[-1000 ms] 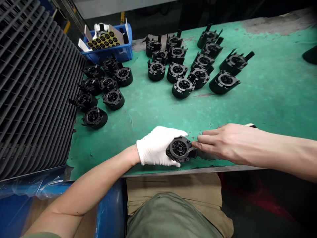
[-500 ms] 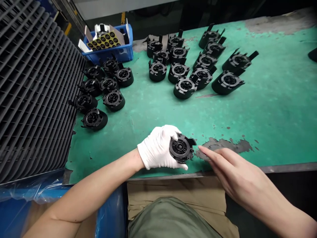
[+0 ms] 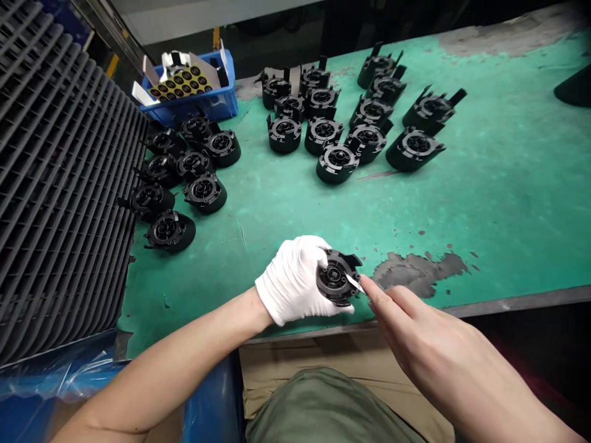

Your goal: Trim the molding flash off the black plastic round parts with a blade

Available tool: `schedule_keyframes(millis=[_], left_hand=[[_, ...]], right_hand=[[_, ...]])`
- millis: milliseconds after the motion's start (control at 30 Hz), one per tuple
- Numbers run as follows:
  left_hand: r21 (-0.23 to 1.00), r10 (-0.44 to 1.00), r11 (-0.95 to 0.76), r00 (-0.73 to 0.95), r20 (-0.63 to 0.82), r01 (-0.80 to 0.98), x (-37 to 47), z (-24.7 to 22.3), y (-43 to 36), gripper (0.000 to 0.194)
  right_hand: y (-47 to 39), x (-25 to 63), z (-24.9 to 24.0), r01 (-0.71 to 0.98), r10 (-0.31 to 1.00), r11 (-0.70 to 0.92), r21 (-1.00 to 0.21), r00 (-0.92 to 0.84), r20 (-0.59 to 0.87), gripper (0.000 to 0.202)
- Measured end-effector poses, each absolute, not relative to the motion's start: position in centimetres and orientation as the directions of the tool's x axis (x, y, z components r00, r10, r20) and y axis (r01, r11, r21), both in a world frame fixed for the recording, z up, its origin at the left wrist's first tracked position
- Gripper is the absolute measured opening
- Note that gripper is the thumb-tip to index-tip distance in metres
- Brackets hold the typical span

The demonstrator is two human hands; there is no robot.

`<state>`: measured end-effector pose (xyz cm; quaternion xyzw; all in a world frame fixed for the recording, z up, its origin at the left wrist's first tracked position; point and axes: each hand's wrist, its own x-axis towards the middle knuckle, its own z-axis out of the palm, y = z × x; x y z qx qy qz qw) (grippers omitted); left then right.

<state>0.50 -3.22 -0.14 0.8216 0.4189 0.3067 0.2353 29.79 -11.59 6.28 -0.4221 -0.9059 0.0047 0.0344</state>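
Note:
My left hand (image 3: 295, 280), in a white glove, is closed around the side of a round black plastic housing (image 3: 333, 277), whose ribbed end faces up. Thumb and fingers grip its left edge and underside. My right hand (image 3: 415, 326), bare, pinches a small knife (image 3: 354, 283); only its thin, bright, pointed blade shows, the handle being hidden in the fingers. The blade tip lies over the right part of the housing's face; whether it touches is hard to tell. Both hands are above the near edge of the green bench (image 3: 295, 209).
Several similar black housings (image 3: 168, 230) stand in a group at the left, with more (image 3: 338, 162) further back. A blue bin (image 3: 203, 104) holds a sheet of round yellow-and-black stickers (image 3: 180, 83). Stacked dark grids (image 3: 60, 184) rise at the left. A dark object (image 3: 575, 86) sits at the right edge.
My right hand has moved left to the housing, bringing the knife's blade over its face. My left hand keeps its grip. The view has shifted slightly.

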Motion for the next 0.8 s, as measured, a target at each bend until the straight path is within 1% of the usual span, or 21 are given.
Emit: schedule_keyframes(millis=[67, 167, 233, 367, 467, 600, 667, 733, 800], left_hand=[[0.617, 0.825, -0.559, 0.451, 0.341, 0.554, 0.5, -0.5, -3.5, 0.082], [0.578, 0.812, -0.583, 0.428, 0.397, 0.57, 0.4, -1.2, -3.9, 0.085], [0.572, 0.812, -0.584, 0.415, 0.411, 0.577, 0.3, -1.5, -4.1, 0.086], [0.596, 0.834, -0.552, 0.404, 0.376, 0.584, 0.3, -1.5, -4.1, 0.085], [0.597, 0.819, -0.573, 0.412, 0.4, 0.561, 0.1, -1.4, -3.9, 0.087], [0.598, 0.754, -0.657, 0.432, 0.496, 0.46, -0.2, -1.3, -3.9, 0.094], [0.606, 0.746, -0.663, 0.461, 0.481, 0.44, -0.3, -1.1, -4.0, 0.095], [0.617, 0.741, -0.662, 0.495, 0.454, 0.424, -0.3, -0.8, -4.0, 0.098], [0.63, 0.737, -0.66, 0.518, 0.435, 0.409, -0.3, -0.4, -4.0, 0.101]], right_hand=[[-11.6, 29.8, 6.4, 0.766, 0.765, 0.643, -0.002, -0.642, 0.051, 0.081], [-11.6, 29.3, 6.5, 0.797, 0.795, 0.6, 0.069, -0.604, 0.062, 0.079], [-11.5, 29.0, 6.5, 0.816, 0.815, 0.572, 0.082, -0.577, 0.052, 0.075], [-11.3, 28.8, 6.5, 0.806, 0.805, 0.592, 0.004, -0.591, 0.041, 0.072], [-11.4, 29.4, 6.3, 0.819, 0.82, 0.569, -0.069, -0.56, 0.115, 0.076], [-11.1, 31.4, 6.4, 0.776, 0.819, 0.574, -0.263, -0.537, 0.203, 0.08], [-10.7, 32.3, 6.5, 0.758, 0.807, 0.59, -0.278, -0.544, 0.23, 0.076], [-10.4, 32.8, 6.3, 0.757, 0.799, 0.601, -0.256, -0.556, 0.23, 0.07], [-10.3, 32.7, 5.9, 0.749, 0.787, 0.617, -0.242, -0.578, 0.215, 0.068]])
